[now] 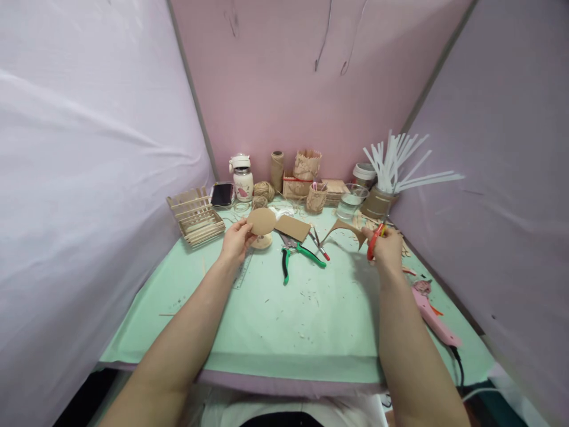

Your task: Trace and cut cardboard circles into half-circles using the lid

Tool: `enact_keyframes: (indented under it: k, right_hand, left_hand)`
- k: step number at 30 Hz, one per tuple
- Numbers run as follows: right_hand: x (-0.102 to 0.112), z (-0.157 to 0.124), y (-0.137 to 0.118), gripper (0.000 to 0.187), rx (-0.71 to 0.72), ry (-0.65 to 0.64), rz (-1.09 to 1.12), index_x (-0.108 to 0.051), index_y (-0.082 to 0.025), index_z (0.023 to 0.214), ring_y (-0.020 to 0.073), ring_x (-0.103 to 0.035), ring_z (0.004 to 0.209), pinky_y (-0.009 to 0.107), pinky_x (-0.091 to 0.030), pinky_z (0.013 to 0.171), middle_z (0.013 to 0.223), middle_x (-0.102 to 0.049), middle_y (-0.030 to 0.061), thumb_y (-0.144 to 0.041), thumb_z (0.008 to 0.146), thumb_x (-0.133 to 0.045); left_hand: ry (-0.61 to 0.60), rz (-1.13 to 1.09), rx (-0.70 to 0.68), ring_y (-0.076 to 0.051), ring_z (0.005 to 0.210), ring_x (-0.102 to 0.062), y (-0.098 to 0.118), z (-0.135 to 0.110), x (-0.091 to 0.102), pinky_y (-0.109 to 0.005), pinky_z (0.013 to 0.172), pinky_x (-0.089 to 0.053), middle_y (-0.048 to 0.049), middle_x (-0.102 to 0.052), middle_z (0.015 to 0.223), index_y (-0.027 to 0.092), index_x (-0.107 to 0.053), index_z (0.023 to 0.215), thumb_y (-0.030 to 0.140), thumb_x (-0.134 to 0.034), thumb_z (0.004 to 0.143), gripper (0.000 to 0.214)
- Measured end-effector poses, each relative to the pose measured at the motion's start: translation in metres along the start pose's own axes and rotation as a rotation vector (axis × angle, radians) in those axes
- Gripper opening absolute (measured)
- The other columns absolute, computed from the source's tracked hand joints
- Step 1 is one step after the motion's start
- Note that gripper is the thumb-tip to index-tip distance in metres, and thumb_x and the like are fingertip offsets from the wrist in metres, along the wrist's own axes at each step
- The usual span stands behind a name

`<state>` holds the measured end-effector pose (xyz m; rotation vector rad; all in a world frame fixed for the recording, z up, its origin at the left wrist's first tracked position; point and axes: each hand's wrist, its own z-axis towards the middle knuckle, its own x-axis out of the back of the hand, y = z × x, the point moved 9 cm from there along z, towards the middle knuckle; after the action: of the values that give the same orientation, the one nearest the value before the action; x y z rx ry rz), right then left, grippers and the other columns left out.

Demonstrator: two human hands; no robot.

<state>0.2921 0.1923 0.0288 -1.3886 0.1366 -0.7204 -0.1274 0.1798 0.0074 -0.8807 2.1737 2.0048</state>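
A round cardboard disc (261, 221) is pinched at its left edge by my left hand (237, 240), raised above the table. Below it lies a pale round piece (262, 241), partly covered. My right hand (386, 246) is closed around red-and-yellow scissors (376, 240). Its fingertips also grip a curved cardboard offcut (341, 226), which points left. Between my hands are a rectangular piece of cardboard (292, 228), green-handled pliers (306, 254) and a red-tipped pen (320, 249).
A stick basket (195, 219), phone (221, 194), white bottle (242, 181) and twine balls (264, 191) stand back left. A cup of water (350, 204) and a jar of white sticks (377, 203) are back right. A corded pink glue gun (435, 320) lies at the right edge.
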Motion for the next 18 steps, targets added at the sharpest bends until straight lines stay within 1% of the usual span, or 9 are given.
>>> enact_keyframes:
  k: [2,3,4,6,9,11,13,15,18]
  right_hand:
    - [0.008,0.001,-0.001,0.031,0.023,0.086,-0.025,-0.055,-0.019,0.073,0.0195,-0.053,0.063,0.034,-0.043,0.063,0.067,-0.058,0.0026,-0.047,0.07,-0.068]
    - [0.009,-0.001,-0.004,0.029,0.044,0.107,-0.033,-0.057,-0.018,0.078,0.0211,-0.056,0.069,0.035,-0.044,0.067,0.075,-0.062,0.0054,-0.045,0.071,-0.067]
    - [0.007,-0.004,-0.008,0.029,0.07,0.109,-0.039,-0.058,-0.017,0.083,0.0223,-0.058,0.075,0.036,-0.044,0.071,0.083,-0.065,0.008,-0.043,0.073,-0.065]
    - [-0.004,-0.013,-0.018,0.028,0.125,0.057,-0.053,-0.059,-0.018,0.091,0.0227,-0.06,0.083,0.035,-0.045,0.075,0.095,-0.067,0.0103,-0.041,0.075,-0.063]
    - [-0.037,-0.029,-0.035,0.026,0.193,-0.125,-0.093,-0.058,-0.02,0.09,0.0207,-0.061,0.078,0.032,-0.046,0.071,0.093,-0.07,0.0077,-0.041,0.077,-0.062]
    - [-0.065,-0.04,-0.047,0.025,0.229,-0.261,-0.143,-0.058,-0.021,0.086,0.02,-0.062,0.075,0.031,-0.046,0.069,0.088,-0.071,0.0045,-0.042,0.075,-0.064]
    - [-0.095,-0.049,-0.057,0.025,0.26,-0.368,-0.215,-0.058,-0.022,0.083,0.0205,-0.062,0.075,0.03,-0.044,0.067,0.086,-0.07,0.0024,-0.043,0.072,-0.069]
    - [-0.124,-0.054,-0.066,0.027,0.283,-0.441,-0.297,-0.057,-0.023,0.082,0.0218,-0.062,0.076,0.028,-0.042,0.064,0.084,-0.069,0.0031,-0.041,0.069,-0.073]
    - [-0.162,-0.054,-0.073,0.031,0.303,-0.502,-0.405,-0.057,-0.021,0.088,0.0242,-0.062,0.081,0.028,-0.039,0.062,0.09,-0.069,0.0078,-0.035,0.068,-0.076]
  left_hand:
    - [0.009,0.002,0.002,-0.01,0.066,-0.065,0.0,0.0,0.001,-0.02,0.065,-0.053,-0.0021,-0.07,0.079,0.015,-0.065,0.087,0.011,-0.066,0.072,0.015]
    - [0.013,0.001,0.003,-0.01,0.066,-0.065,0.0,0.001,0.001,-0.02,0.065,-0.053,-0.0023,-0.07,0.079,0.015,-0.065,0.087,0.011,-0.066,0.072,0.015]
    - [0.019,0.0,0.002,-0.01,0.066,-0.065,0.0,0.001,0.002,-0.021,0.065,-0.053,-0.0024,-0.07,0.079,0.015,-0.065,0.087,0.011,-0.065,0.073,0.014]
    - [0.036,-0.004,-0.004,-0.01,0.065,-0.065,0.002,0.003,0.005,-0.021,0.065,-0.052,-0.0025,-0.07,0.08,0.015,-0.065,0.087,0.01,-0.064,0.073,0.014]
    - [0.071,-0.013,-0.015,-0.009,0.066,-0.064,0.006,0.005,0.011,-0.021,0.066,-0.051,-0.0023,-0.069,0.08,0.015,-0.065,0.088,0.01,-0.066,0.072,0.017]
    - [0.093,-0.021,-0.023,-0.009,0.067,-0.064,0.008,0.007,0.015,-0.021,0.068,-0.051,-0.0015,-0.068,0.078,0.016,-0.064,0.089,0.011,-0.067,0.071,0.019]
    - [0.106,-0.029,-0.031,-0.009,0.067,-0.064,0.01,0.007,0.017,-0.021,0.069,-0.051,-0.0007,-0.068,0.078,0.016,-0.063,0.09,0.012,-0.068,0.071,0.02]
    - [0.112,-0.034,-0.036,-0.009,0.066,-0.064,0.011,0.008,0.018,-0.022,0.069,-0.051,-0.0002,-0.067,0.077,0.017,-0.063,0.09,0.012,-0.068,0.071,0.02]
    - [0.123,-0.036,-0.038,-0.009,0.064,-0.063,0.013,0.008,0.02,-0.022,0.067,-0.051,0.0,-0.066,0.077,0.016,-0.062,0.09,0.013,-0.067,0.071,0.019]
